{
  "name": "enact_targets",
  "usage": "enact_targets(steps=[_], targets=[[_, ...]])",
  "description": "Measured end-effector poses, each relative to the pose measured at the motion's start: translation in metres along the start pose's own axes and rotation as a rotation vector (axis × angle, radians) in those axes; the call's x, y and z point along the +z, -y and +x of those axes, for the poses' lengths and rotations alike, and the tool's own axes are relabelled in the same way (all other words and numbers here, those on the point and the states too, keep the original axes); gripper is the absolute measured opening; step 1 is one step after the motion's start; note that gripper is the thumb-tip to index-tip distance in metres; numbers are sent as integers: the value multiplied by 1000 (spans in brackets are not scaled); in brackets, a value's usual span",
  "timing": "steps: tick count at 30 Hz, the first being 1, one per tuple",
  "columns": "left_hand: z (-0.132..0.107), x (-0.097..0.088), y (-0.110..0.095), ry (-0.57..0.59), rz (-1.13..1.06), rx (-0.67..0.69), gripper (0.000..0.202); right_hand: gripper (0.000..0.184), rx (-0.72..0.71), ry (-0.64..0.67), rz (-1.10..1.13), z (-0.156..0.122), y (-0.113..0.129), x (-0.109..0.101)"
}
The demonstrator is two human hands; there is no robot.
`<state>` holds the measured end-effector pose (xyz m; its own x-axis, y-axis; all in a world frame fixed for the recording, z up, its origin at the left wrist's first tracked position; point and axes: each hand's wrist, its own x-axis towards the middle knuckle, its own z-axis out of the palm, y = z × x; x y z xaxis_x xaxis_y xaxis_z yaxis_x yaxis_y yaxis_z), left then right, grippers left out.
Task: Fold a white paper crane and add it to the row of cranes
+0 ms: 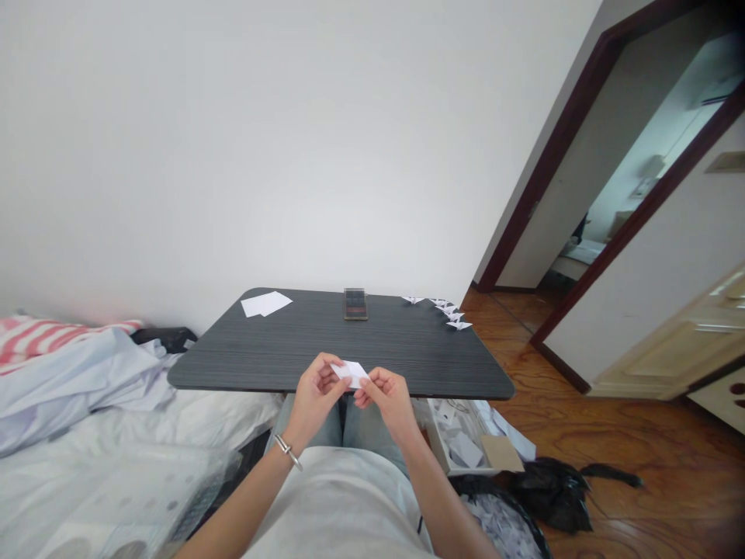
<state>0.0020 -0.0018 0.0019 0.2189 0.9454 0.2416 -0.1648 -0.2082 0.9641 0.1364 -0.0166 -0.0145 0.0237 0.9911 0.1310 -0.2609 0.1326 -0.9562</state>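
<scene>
A small folded white paper [351, 372] is pinched between both my hands just in front of the near edge of a dark wood-grain table [326, 349]. My left hand [315, 392] grips its left side with closed fingers; a silver bracelet sits on that wrist. My right hand [385, 395] pinches its right side, fingers closed. The paper is held in the air over my lap.
On the table lie flat white sheets [265, 303] at the far left, a phone [355, 303] at the far middle, and several folded paper cranes [448, 310] at the far right. A cardboard box of paper [466, 446] and a black bag [550, 489] are on the floor to the right. Bedding [87, 388] lies left.
</scene>
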Motion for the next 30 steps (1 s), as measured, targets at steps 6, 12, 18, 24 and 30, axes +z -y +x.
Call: enact_targets(steps=[6, 12, 18, 24, 30], targets=[[-2, 1, -4, 42, 31, -1, 20, 23, 33, 46, 0, 0, -1, 0], [-3, 2, -5, 92, 8, -12, 18, 23, 6, 36, 1, -1, -3, 0], [-3, 2, -7, 97, -40, -43, 17, 24, -7, 23, -39, -2, 0, 1], [-4, 3, -11, 95, -42, -52, 14, 24, -3, 8, -39, -3, 0, 2], [-3, 2, -11, 107, -23, -61, 13, 23, 2, 12, -60, -1, -3, 0]])
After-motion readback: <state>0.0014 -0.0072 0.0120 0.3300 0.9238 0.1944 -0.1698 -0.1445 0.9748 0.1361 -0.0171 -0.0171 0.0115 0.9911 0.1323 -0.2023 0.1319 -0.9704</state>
